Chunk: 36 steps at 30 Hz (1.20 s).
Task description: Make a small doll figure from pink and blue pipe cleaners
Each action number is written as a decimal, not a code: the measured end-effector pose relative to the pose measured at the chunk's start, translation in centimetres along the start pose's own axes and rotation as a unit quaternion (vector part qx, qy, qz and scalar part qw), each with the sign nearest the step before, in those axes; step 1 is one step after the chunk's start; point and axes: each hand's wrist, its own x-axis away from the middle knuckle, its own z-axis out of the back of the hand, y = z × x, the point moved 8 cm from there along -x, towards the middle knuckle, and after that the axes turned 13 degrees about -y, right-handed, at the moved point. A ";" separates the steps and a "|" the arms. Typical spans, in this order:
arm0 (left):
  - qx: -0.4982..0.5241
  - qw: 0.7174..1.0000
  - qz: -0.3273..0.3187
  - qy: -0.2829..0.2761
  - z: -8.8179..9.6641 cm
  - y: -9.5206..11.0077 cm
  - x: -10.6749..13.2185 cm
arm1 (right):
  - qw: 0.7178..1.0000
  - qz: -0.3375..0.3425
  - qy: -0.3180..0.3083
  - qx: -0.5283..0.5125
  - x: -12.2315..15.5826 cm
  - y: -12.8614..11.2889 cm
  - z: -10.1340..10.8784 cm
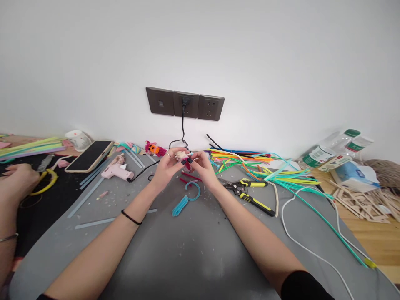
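Black sleeve | left hand, right hand: curled, pinching magenta piece | fuzzy blue hook

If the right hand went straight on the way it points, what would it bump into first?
Most likely the left hand, just ahead of the right hand, though depth is hard to judge.

Crimson piece partly hidden by hands
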 end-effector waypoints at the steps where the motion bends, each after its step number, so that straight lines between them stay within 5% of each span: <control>1: -0.003 1.000 -0.001 0.000 0.0 0.0 0.0 | 1.000 0.002 0.000 -0.002 0.0 0.0 0.0; 24: -0.033 0.999 -0.005 0.001 -0.2 0.2 0.1 | 1.000 -0.004 -0.010 0.002 0.0 -0.3 -0.2; 31: 0.051 0.998 0.035 0.017 -0.2 -0.5 0.1 | 1.000 -0.001 -0.010 0.006 -0.1 0.2 0.0; 36: 0.077 0.995 0.039 0.059 0.5 -0.8 0.2 | 0.980 0.083 0.048 0.175 0.7 -2.0 0.6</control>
